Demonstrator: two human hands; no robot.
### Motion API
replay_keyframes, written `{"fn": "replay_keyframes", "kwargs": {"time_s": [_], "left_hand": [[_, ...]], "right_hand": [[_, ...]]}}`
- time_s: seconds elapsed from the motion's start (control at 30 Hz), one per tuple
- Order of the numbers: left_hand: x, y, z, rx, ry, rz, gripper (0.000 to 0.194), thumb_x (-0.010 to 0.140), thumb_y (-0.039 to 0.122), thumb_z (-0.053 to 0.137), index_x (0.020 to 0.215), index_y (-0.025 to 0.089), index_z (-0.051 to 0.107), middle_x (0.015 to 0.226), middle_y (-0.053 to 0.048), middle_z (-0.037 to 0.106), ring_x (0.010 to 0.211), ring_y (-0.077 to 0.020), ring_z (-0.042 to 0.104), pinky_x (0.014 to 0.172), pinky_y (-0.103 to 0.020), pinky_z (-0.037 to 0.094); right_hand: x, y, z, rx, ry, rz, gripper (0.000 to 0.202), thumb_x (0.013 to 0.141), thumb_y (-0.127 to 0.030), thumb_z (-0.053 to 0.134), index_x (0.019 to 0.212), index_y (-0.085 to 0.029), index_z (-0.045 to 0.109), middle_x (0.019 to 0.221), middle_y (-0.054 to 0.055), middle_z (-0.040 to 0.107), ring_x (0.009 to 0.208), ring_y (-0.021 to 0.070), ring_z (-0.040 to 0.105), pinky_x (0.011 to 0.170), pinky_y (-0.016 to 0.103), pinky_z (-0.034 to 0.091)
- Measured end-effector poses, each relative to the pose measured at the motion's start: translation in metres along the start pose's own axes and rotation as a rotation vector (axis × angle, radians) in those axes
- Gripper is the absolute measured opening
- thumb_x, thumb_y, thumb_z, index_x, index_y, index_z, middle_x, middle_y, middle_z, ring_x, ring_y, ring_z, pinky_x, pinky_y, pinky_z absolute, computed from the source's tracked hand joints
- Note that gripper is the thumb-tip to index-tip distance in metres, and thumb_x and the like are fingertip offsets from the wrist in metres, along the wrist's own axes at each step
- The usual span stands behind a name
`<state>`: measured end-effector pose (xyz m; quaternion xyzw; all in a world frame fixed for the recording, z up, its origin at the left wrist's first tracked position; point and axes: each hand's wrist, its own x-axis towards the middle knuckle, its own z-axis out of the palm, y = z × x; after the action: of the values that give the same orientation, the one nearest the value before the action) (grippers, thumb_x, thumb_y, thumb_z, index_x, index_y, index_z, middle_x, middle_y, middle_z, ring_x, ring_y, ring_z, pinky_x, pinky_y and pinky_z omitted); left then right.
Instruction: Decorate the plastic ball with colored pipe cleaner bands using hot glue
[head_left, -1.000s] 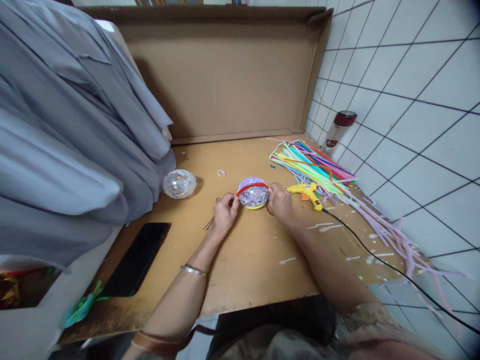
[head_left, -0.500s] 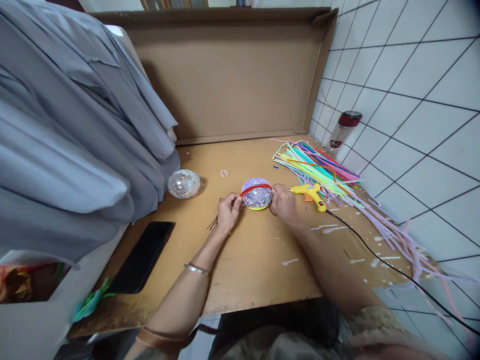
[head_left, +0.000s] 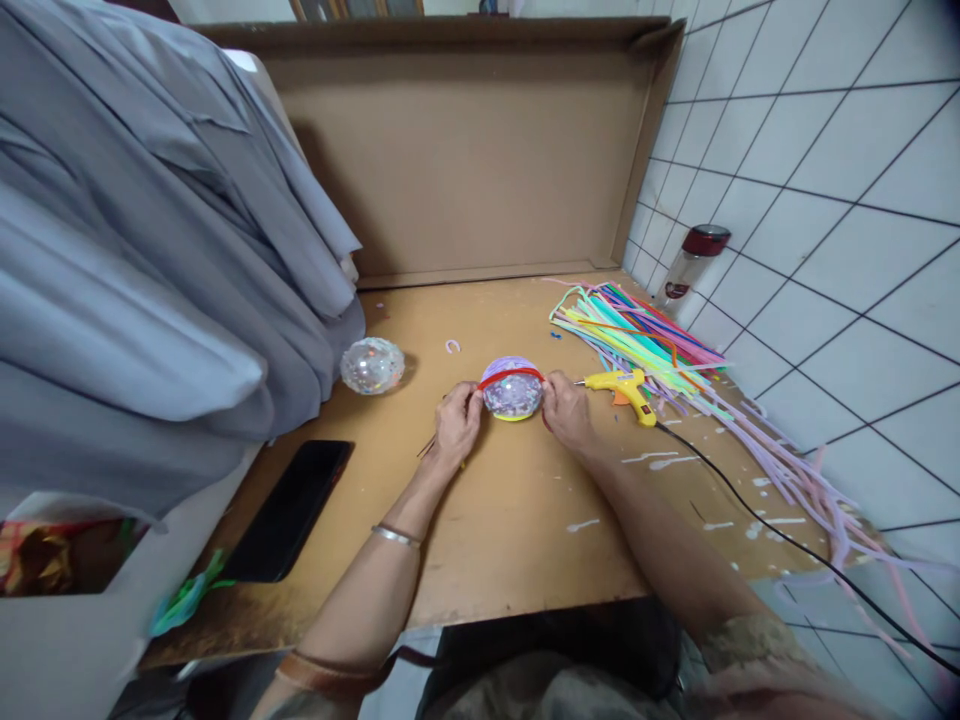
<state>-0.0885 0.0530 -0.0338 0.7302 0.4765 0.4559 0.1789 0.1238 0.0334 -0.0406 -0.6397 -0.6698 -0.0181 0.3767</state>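
Observation:
A clear, glittery ball point(head_left: 513, 398) sits on the table between my hands, purple along its top and yellow at its lower edge. Across its upper part runs a red pipe cleaner point(head_left: 511, 374). My left hand point(head_left: 458, 422) pinches the strip's left end beside the ball. At the other side, the fingers of my right hand point(head_left: 567, 408) are closed on its right end. Thin dark strands point(head_left: 426, 446) show by my left wrist. To the right of my right hand lies a yellow glue gun point(head_left: 622, 388), its nozzle pointing left.
A second clear ball point(head_left: 373, 365) rests at left near grey cloth point(head_left: 150, 250). A black phone point(head_left: 289, 510) lies front left. Many coloured pipe cleaners point(head_left: 637, 335) are heaped at right, near a red-capped bottle point(head_left: 691, 268). A black cord point(head_left: 757, 515) crosses the right side; cardboard point(head_left: 465, 160) stands behind.
The hands and ball hold nearly the same pose, with the red pipe cleaner still across the ball. The camera view has shifted slightly.

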Motion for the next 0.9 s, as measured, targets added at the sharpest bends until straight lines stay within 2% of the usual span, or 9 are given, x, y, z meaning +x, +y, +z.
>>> {"fn": "replay_keyframes", "kwargs": {"time_s": [0.27, 0.47, 0.77, 0.9], "left_hand": [[0.001, 0.001, -0.001, 0.001, -0.020, 0.007, 0.026, 0.095, 0.035, 0.044, 0.085, 0.019, 0.062, 0.079, -0.004, 0.066, 0.074, -0.0166, 0.060, 0.075, -0.029, 0.048], [0.001, -0.002, 0.003, -0.075, -0.013, -0.060, 0.025, 0.093, 0.035, 0.045, 0.083, 0.019, 0.062, 0.078, -0.004, 0.064, 0.073, -0.0166, 0.059, 0.072, -0.029, 0.047], [0.004, -0.009, 0.004, -0.173, -0.058, -0.076, 0.028, 0.092, 0.039, 0.046, 0.080, 0.019, 0.061, 0.080, -0.004, 0.061, 0.077, -0.0182, 0.060, 0.074, -0.030, 0.051], [0.006, -0.011, 0.003, -0.276, -0.091, -0.144, 0.030, 0.090, 0.044, 0.049, 0.079, 0.019, 0.061, 0.079, -0.003, 0.061, 0.076, -0.0179, 0.060, 0.073, -0.030, 0.052]], "right_hand": [[-0.001, -0.002, -0.001, -0.002, 0.008, -0.045, 0.027, 0.099, -0.025, 0.033, 0.088, -0.021, 0.057, 0.081, 0.009, 0.067, 0.072, 0.0200, 0.060, 0.065, 0.029, 0.038], [0.000, 0.001, 0.002, 0.058, 0.036, -0.025, 0.022, 0.097, -0.025, 0.037, 0.086, -0.022, 0.057, 0.077, 0.006, 0.066, 0.069, 0.0193, 0.059, 0.065, 0.028, 0.038], [0.002, -0.001, -0.004, 0.004, -0.013, -0.084, 0.029, 0.097, -0.021, 0.034, 0.088, -0.020, 0.062, 0.084, 0.010, 0.070, 0.076, 0.0217, 0.062, 0.068, 0.030, 0.041], [0.002, -0.004, -0.008, -0.057, -0.039, -0.086, 0.031, 0.098, -0.020, 0.034, 0.090, -0.020, 0.064, 0.085, 0.010, 0.071, 0.076, 0.0211, 0.061, 0.067, 0.030, 0.041]]}}
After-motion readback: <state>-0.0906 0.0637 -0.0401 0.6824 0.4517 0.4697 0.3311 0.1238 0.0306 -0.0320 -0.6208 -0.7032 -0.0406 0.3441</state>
